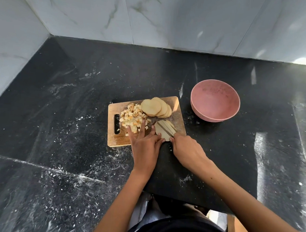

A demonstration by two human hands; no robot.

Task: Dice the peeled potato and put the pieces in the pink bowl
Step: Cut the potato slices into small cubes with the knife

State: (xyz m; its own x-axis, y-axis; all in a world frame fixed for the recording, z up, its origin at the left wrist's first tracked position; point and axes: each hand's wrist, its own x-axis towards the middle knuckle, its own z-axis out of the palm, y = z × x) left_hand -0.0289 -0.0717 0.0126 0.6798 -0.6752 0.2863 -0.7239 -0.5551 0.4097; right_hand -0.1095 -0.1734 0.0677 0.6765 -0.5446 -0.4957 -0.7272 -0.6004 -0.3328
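Note:
On the wooden cutting board [178, 120] lies a pile of diced potato [133, 117] at the left and a fan of round potato slices [156, 107] at the back. A small stack of slices [163, 132] lies at the board's near right corner. My left hand [144, 143] rests flat with straight fingers, its fingertips on the board by the diced pile and against the stack. My right hand [187, 150] grips a knife [165, 129] whose blade lies across the stack. The pink bowl [215, 101] stands empty to the right of the board.
Everything sits on a black stone counter [78, 112] dusted with white specks. White marble-look tiled walls rise behind and to the left. The counter's front edge runs close to my body at the bottom.

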